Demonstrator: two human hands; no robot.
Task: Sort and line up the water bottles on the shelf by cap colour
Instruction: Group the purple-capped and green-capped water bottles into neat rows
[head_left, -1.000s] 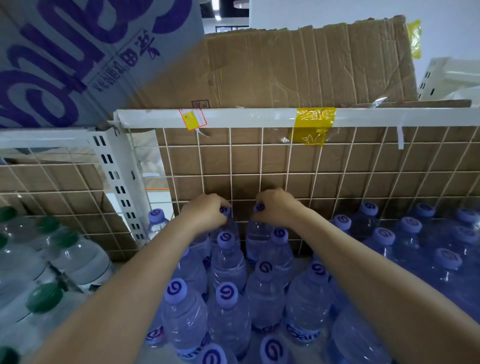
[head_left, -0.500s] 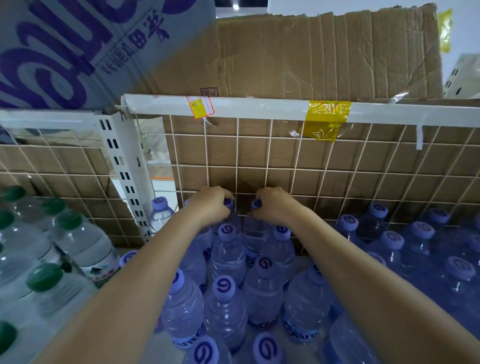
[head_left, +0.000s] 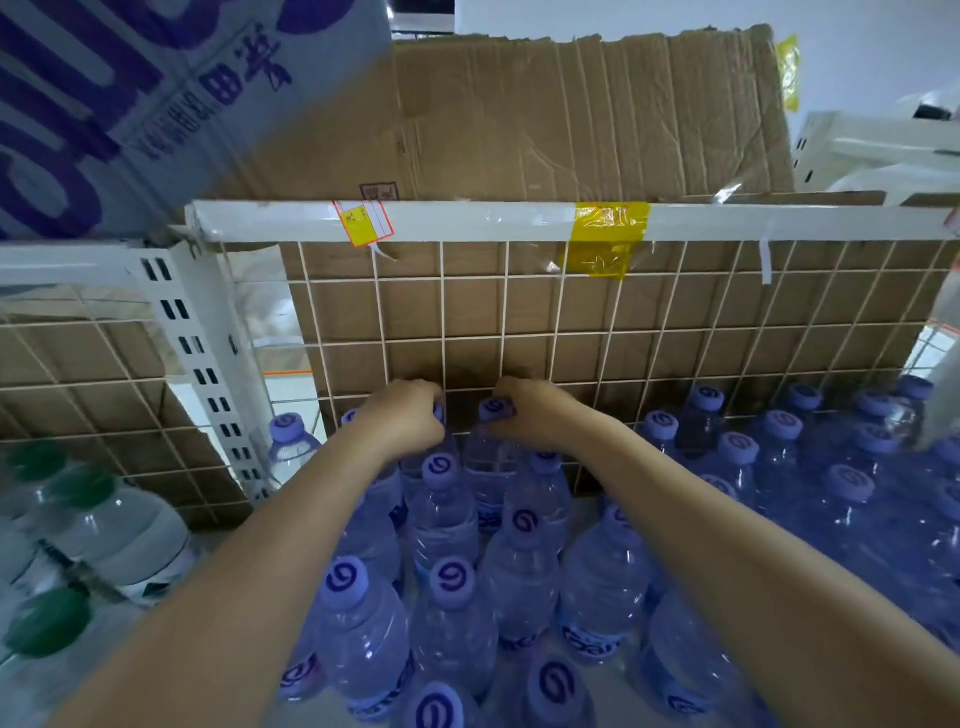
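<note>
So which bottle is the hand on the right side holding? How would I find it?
Look at the wire grid at the back of the shelf, under the yellow tape. Right against the bottom of the grid, the right hand grips one purple-capped bottle by its neck. It stands in the very back row, and it's the only one whose cap peeks out between fingers.

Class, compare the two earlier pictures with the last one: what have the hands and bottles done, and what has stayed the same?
Little has changed. The left hand and right hand still grip the purple caps of two back-row bottles against the wire grid; neither bottle has visibly moved. Only the camera shifted. The green-capped bottles stay at left.
</note>
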